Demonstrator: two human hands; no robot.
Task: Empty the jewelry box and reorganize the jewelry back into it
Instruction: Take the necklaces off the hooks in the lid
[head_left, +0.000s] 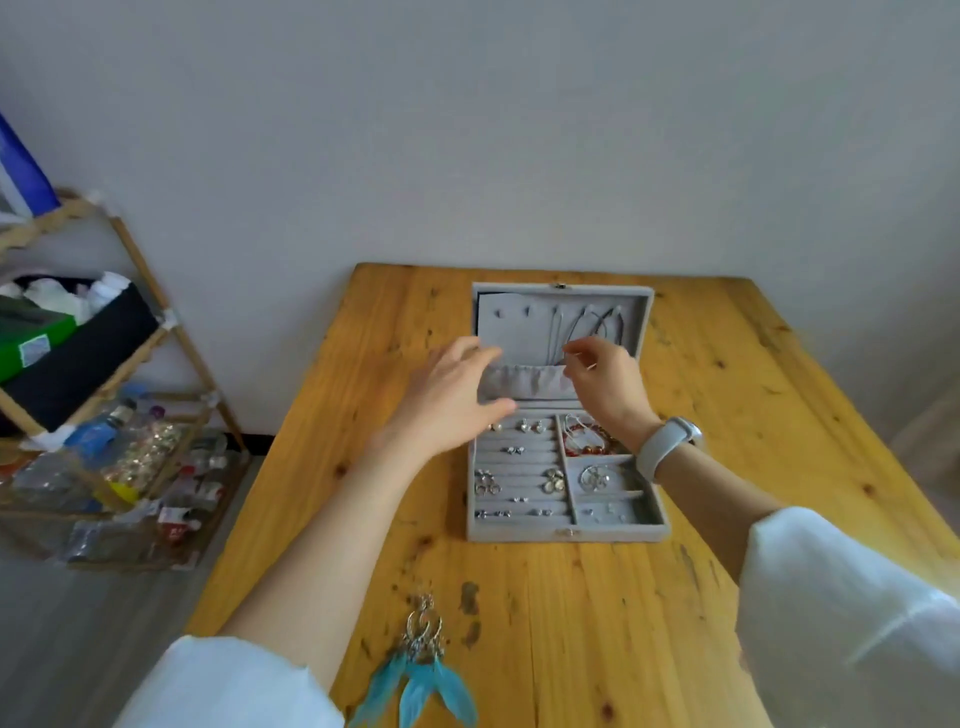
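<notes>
1. Nearest the person, a pair of turquoise feather earrings (421, 660) lies on the wooden table (727, 415), well apart from the box. By my reading this is an item already taken out.
2. Farther in stands the grey jewelry box (566, 533), lid open and leaning away. Its tray still holds stud earrings (530, 426) in the ring rolls on the left, a red bead bracelet (589, 439) in the far right compartment and a round silver pendant (595, 477) in the one nearer. Emptying looks barely begun.
3. The left hand (452, 400) hovers over the tray's far left corner, fingers spread and relaxed, holding nothing.
4. The right hand (605, 387), a pale watch (670, 444) at its wrist, is at the lid's gathered pocket (524, 382). Thumb and forefinger are pinched on something fine; it appears to be a necklace chain (558, 338), though blur leaves this uncertain.
5. The necklaces hang from hooks in the lid, long axis running from far to near into the pocket. They lie just beyond the right fingers, the nearer hand. The pocket's edge could snag the chains.
6. At far left stands a cluttered wooden rack (130, 291).
</notes>
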